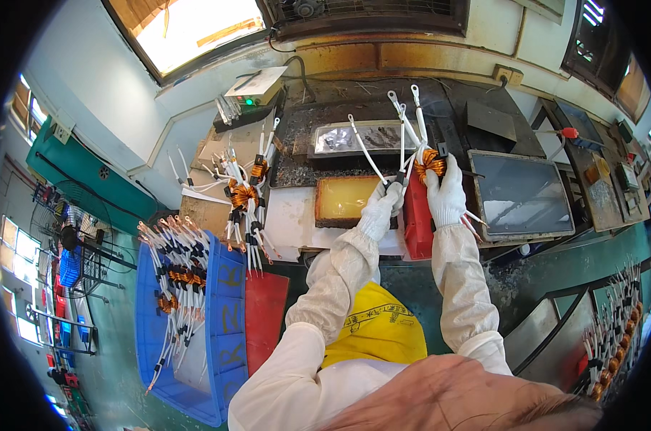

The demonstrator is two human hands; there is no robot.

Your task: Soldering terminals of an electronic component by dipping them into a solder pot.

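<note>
My gloved right hand (448, 192) is closed round a copper-wound ring coil (430, 165) with white leads. Several leads point away from me over the bench and end in ring terminals (392, 95). My gloved left hand (383, 207) pinches white leads (366, 151) of the same coil, near their black sleeves. Beyond the hands lies a rectangular pot of shiny silver metal (361, 138), with some terminals above its right end. A tray of yellow, waxy-looking material (340, 200) sits beside my left hand. Beneath the coil, between my hands, stands a red container (417, 223).
More coils (243, 194) are heaped on the bench at left. Below them stands a blue crate (228, 316) holding many coils. A grey-surfaced tray (523, 194) lies at right. A control box with a green light (259, 90) stands at back left. A rack of coils (613, 337) is at lower right.
</note>
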